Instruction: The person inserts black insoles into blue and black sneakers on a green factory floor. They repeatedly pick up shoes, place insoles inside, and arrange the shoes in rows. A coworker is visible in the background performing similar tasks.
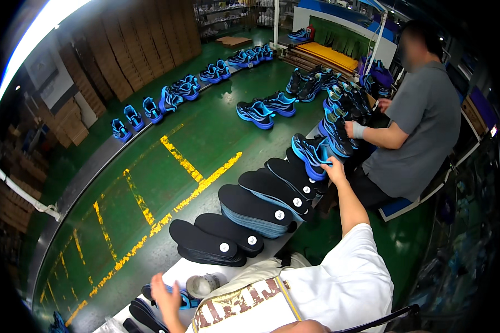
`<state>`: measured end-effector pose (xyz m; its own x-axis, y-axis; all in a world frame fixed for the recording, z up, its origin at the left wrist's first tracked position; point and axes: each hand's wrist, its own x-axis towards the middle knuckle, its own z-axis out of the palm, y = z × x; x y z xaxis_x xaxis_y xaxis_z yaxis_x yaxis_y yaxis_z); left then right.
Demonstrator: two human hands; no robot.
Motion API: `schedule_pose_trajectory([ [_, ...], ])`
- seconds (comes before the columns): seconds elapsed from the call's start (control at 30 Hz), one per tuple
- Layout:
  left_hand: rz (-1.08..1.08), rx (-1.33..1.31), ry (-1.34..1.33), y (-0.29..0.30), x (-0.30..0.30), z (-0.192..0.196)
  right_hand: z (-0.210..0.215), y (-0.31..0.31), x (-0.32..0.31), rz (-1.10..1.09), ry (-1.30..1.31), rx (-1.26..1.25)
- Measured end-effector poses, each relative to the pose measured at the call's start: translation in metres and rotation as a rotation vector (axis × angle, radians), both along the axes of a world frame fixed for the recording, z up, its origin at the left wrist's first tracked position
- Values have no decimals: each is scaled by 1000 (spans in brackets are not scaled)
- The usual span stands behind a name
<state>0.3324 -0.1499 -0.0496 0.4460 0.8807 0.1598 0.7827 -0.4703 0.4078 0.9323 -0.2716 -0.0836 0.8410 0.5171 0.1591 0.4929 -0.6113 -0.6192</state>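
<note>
- The right hand (335, 168) reaches far forward and rests on the heel end of a blue and black sneaker (312, 154) standing at the far end of the tabletop (178, 272); its grip looks loosely closed over the shoe's back edge, though whether the fingers truly pinch it cannot be told
- The left hand (166, 297) is low and near, fingers spread and curled over a blue-trimmed shoe part (184, 302) at the near end of the tabletop, just beside a small pale tape roll (203, 285)
- Between the two hands a row of black insoles (250, 208) lies in overlapping stacks, each with a small white round sticker near the heel
- The sneaker probably handles light and springy: soft mesh upper, firmer sole, not fragile, not slippery. Best taken at the heel collar or across the stiff sole, since the upper would likely buckle under a squeeze
- The insoles seem thin, floppy and prone to slide off one another
- A seated person in a grey shirt (422, 122) works across from the sneaker among more pairs; their hands are apart from the wearer's
- More sneakers (255, 114) sit along the green floor (205, 139)
</note>
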Motion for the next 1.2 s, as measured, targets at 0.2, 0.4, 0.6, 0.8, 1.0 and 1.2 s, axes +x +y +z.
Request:
schedule_pose_trajectory([
  [0.2, -4, -72, -120, -36, 39, -61, 17, -1, 1, -114, -172, 14],
  [0.4, 83, -33, -55, -38, 56, -63, -24, -12, 24, -17, -345, -18],
  [0.6, 278, -28, 78, -32, 74, -60, -30, -10, 19, 220, -235, 143],
  [0.8, 339, 18, 111, -36, 81, -64, -20, -23, 48, 170, -16, 36],
  [1.0, 339, 2, 129, -40, 87, -62, -19, -26, 71, 158, 28, -227],
  [1.2, 361, -29, 137, -36, 93, -56, 14, -4, 75, 141, -121, -467],
])
